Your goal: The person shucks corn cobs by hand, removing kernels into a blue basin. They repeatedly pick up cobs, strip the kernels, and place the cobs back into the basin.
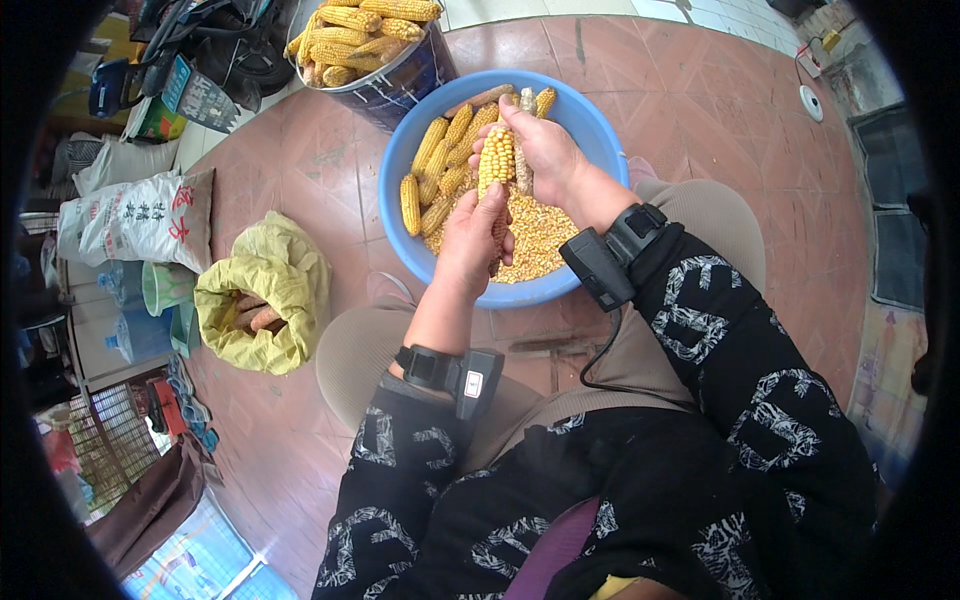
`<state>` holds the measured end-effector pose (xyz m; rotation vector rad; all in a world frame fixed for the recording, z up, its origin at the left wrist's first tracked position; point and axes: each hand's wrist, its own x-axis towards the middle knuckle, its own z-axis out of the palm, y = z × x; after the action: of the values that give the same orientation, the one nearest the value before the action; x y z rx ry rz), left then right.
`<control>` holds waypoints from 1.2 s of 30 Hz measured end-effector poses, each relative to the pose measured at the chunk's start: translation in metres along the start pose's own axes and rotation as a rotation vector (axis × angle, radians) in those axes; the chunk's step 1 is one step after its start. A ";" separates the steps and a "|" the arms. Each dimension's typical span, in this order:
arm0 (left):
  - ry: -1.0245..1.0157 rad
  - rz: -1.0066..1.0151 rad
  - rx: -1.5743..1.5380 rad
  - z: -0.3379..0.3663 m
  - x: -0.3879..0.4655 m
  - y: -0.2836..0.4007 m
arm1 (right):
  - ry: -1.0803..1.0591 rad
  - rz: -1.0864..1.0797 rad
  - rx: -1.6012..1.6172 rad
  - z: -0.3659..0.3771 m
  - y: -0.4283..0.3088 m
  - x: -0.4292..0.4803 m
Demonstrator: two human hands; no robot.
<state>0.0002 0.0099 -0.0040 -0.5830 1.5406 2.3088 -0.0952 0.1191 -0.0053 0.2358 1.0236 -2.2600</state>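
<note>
Over a blue plastic basin (390, 217), both hands are on one yellow ear of corn (496, 156). My left hand (471, 240) grips its lower end, the thumb pressed on the kernels. A reddish bare cob surface (500, 229) shows beside the left fingers; whether it belongs to the same ear I cannot tell. My right hand (551, 154) wraps the ear's upper part, fingers behind it and thumb pointing up. Beneath the right hand is a pale bare cob (524, 169). Loose kernels (536, 240) cover the basin's near side, and several unshelled ears (435, 157) lie at its left.
A bucket (390, 94) heaped with corn ears (352, 45) stands behind the basin. Left of my knee sits an open yellow woven sack (289, 330) holding bare cobs (262, 316). A full white sack (142, 217) lies farther left. A motorbike (225, 60) stands at the upper left.
</note>
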 end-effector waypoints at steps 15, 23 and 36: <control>-0.016 -0.077 0.098 0.016 -0.009 -0.012 | 0.202 0.022 -0.071 -0.002 0.017 0.002; 0.078 -0.075 0.252 0.002 -0.002 -0.008 | 0.058 0.084 -0.011 -0.010 0.014 0.012; 0.166 0.340 0.650 0.006 -0.001 -0.022 | 0.137 -0.040 -0.208 -0.004 0.017 0.006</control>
<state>0.0100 0.0235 -0.0195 -0.3603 2.4708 1.8099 -0.0895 0.1104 -0.0212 0.2863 1.3363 -2.1758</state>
